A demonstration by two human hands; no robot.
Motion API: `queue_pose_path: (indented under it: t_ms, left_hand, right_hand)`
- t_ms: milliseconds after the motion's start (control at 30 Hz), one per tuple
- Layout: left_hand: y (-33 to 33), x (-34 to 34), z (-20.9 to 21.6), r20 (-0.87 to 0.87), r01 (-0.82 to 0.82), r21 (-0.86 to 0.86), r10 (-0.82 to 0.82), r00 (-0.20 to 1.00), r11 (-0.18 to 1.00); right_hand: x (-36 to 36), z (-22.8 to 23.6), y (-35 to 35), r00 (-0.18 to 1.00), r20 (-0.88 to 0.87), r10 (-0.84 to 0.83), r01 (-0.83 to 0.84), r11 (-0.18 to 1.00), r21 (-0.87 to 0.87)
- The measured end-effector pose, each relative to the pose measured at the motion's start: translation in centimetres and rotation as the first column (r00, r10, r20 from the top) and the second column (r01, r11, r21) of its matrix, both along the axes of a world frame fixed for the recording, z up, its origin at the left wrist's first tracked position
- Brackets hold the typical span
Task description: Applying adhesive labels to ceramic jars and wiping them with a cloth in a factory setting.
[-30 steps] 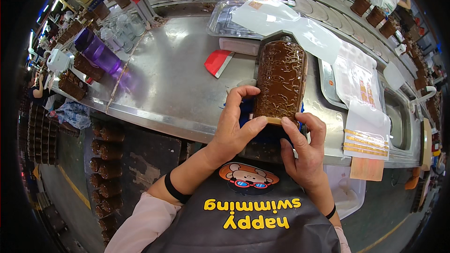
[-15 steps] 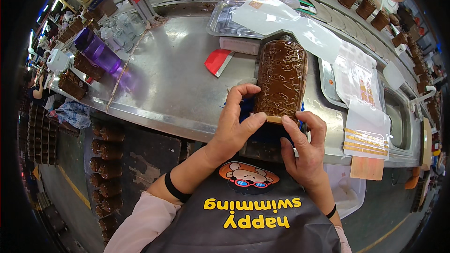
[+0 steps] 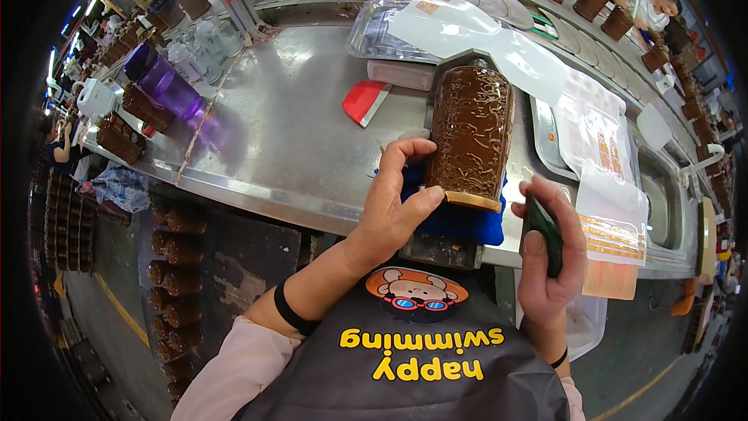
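Note:
A brown glazed bottle (image 3: 471, 132) with raised patterns lies on its side, neck away from me, gold band at its near end. Under it is a blue cloth (image 3: 460, 226) on a dark stand. My left hand (image 3: 397, 195) grips the bottle's near left edge between thumb and fingers. To the right of the bottle, apart from it, my right hand (image 3: 553, 257) is closed around a flat dark green piece (image 3: 543, 238) with a rounded outline; its exact kind I cannot make out.
Beyond the bottle lie a metal tray (image 3: 374, 31), white sheets (image 3: 499, 51) and a red scraper (image 3: 365, 101). Sheets with gold strips (image 3: 612, 238) rest by the sink (image 3: 666, 214) at right. A purple water bottle (image 3: 167, 87) stands left. Brown bottles ride a conveyor behind.
My right hand has left the bottle's near end, moved right, and now holds the dark green piece. My left hand stays on the bottle. Bottles on the conveyor have shifted right.

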State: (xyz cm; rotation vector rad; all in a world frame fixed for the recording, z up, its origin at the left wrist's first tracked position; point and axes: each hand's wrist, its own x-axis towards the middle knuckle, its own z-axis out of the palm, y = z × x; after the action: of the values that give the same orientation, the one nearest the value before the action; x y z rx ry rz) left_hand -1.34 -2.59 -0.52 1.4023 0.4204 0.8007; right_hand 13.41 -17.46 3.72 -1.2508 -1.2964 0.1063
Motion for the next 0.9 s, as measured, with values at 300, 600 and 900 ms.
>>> queue_pose_path:
  t_ms: [300,600,900]
  left_hand:
    - [-0.1,0.3,-0.5,0.019,0.0,-0.033,0.001,1.0,0.999]
    - [-0.2,0.4,-0.3,-0.014,-0.039,0.081,0.04,0.999,0.996]
    - [-0.3,0.4,-0.6,-0.018,-0.05,0.143,0.053,0.998,0.988]
  right_hand:
    - [-1.5,2.7,2.1,0.998,0.063,-0.016,0.036,0.94,-0.34]
    - [-2.1,2.4,2.4,0.998,0.053,-0.017,0.037,0.918,-0.394]
    - [-2.5,1.9,2.3,1.0,0.022,-0.019,0.026,0.925,-0.38]
